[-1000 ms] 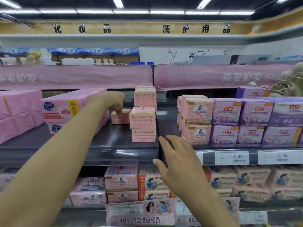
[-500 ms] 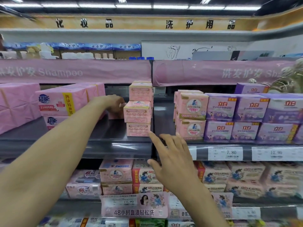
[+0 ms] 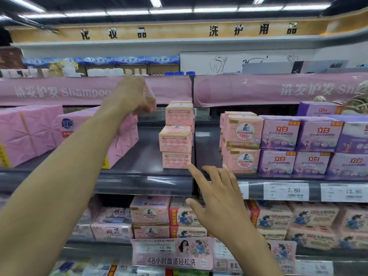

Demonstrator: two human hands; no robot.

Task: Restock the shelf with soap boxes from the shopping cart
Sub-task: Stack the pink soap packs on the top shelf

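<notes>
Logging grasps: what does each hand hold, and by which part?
Left hand grips a pink soap box round one end; right hand holds nothing.

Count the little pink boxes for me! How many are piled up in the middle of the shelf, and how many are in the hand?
In the front pile: 3
In the left hand, a box: 1
Total: 4

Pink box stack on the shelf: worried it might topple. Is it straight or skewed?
Skewed but standing: the middle box juts out toward the camera past the top box and bottom box.
</notes>
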